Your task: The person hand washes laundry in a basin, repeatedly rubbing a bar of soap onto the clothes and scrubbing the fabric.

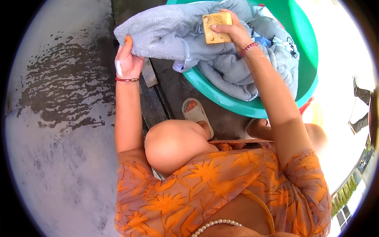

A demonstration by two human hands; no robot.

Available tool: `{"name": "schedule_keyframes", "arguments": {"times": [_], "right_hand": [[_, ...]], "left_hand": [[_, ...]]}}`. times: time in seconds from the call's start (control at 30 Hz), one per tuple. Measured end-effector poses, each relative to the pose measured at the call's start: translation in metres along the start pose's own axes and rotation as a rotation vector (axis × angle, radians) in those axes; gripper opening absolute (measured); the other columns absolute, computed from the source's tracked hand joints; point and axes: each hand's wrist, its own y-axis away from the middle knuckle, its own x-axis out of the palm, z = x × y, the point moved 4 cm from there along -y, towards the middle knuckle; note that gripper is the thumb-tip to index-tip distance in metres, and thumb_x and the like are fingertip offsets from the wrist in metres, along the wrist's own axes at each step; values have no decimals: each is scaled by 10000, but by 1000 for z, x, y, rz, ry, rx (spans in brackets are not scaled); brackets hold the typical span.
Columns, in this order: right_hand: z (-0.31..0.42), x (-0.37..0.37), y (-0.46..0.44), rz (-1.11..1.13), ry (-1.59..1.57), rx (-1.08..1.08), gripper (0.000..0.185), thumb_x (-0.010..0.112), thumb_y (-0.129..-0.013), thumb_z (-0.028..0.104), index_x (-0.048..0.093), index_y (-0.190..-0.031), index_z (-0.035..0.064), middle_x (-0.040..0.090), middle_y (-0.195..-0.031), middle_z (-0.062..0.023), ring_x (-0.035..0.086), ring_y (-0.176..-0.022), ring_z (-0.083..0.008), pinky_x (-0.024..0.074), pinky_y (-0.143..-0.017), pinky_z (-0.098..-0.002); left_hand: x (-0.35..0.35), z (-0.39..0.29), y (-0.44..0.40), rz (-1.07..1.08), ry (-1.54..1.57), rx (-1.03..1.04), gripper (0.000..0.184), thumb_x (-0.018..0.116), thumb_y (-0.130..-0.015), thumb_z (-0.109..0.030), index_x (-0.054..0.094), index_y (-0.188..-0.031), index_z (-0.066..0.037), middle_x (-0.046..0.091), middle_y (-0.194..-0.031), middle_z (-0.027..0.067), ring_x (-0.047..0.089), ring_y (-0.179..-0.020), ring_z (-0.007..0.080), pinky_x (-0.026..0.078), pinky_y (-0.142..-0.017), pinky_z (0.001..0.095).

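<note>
My left hand (pixel 128 62) is closed round the end of a wet-looking grey fleece garment (pixel 166 33), with the thumb on top and white lather on the palm. The garment is stretched out to the left, and the rest of it lies bunched in a green basin. A yellow bar of soap (pixel 217 34) with brownish marks is gripped by my right hand (pixel 237 34), thumb across its face. That hand is over the fleece at the basin's edge; whether the soap touches the cloth I cannot tell.
The large green basin (pixel 306 43) stands in front, holding more grey and bluish cloth (pixel 272 55) with a dark cord. A pale surface with a wet dark patch (pixel 67 83) is at left. My sandalled foot (pixel 196 114) is close to the basin.
</note>
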Motion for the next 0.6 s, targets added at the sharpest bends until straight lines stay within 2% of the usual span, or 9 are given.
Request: {"name": "schedule_keyframes", "arguments": {"times": [0.07, 0.13, 0.2, 0.27, 0.33, 0.37, 0.47, 0.53, 0.6], "right_hand": [[24, 62, 21, 173, 317, -248, 746, 802, -670, 160, 445, -1319, 68, 611, -1127, -166, 592, -1081, -289, 473, -931, -385], [21, 113, 30, 223, 722, -462, 666, 807, -605, 217, 543, -1207, 111, 604, -1082, -174, 528, -1117, -341, 410, -980, -397], [-10, 102, 17, 222, 727, -358, 682, 813, -575, 226, 539, -1188, 108, 601, -1069, -188, 539, -1070, -369, 438, -947, -406], [-44, 64, -9, 82, 993, -182, 737, 781, -559, 301, 536, -1252, 262, 594, -1056, -213, 559, -1087, -394, 478, -922, -424], [-75, -3, -28, -145, 1196, 37, 789, 785, -567, 333, 496, -1297, 252, 602, -1073, -212, 563, -1088, -390, 476, -932, -416], [-87, -40, -31, -227, 1052, 147, 830, 798, -566, 328, 471, -1318, 199, 600, -1095, -206, 570, -1087, -377, 475, -936, -412], [-89, -99, -32, -370, 613, 176, 867, 826, -575, 271, 436, -1321, 68, 591, -1144, -193, 584, -1080, -343, 473, -938, -397], [-80, -116, -26, -442, 322, 121, 838, 832, -592, 208, 432, -1303, 17, 592, -1155, -178, 594, -1073, -320, 476, -934, -382], [-78, -122, 1, -514, 26, 103, 788, 827, -615, 134, 435, -1284, -7, 598, -1148, -156, 605, -1063, -295, 482, -927, -365]], "left_hand": [[17, 29, -5, -198, 270, -166, 499, 515, -983, -327, 453, -1366, -14, 514, -1382, 126, 477, -1271, 306, 351, -1081, 484], [22, 50, 0, -312, 342, -118, 506, 498, -988, -349, 455, -1367, -17, 495, -1403, 136, 443, -1304, 325, 326, -1098, 511], [22, 31, 16, -256, 423, -94, 496, 489, -991, -338, 452, -1368, -16, 483, -1411, 148, 433, -1310, 344, 318, -1099, 531], [29, 30, 17, -201, 372, -22, 496, 481, -995, -332, 443, -1373, -14, 471, -1419, 155, 430, -1310, 353, 309, -1102, 544], [43, 26, 16, -183, 316, 8, 500, 479, -995, -335, 437, -1377, -14, 468, -1421, 156, 426, -1315, 349, 302, -1106, 546], [39, 27, 8, -42, 399, -41, 470, 502, -988, -313, 461, -1355, -22, 493, -1401, 140, 463, -1285, 344, 341, -1083, 539], [23, 26, -30, -249, 18, -66, 421, 544, -973, -255, 486, -1324, -29, 528, -1358, 142, 510, -1241, 332, 409, -1031, 516], [9, 3, -57, -314, -735, -141, 455, 640, -905, -185, 489, -1298, -10, 576, -1155, 127, 584, -967, 264, 482, -903, 401], [45, -17, -57, -454, -1457, 636, 480, 681, -861, -169, 508, -1270, 12, 535, -1105, 108, 554, -914, 211, 485, -850, 349]]}}
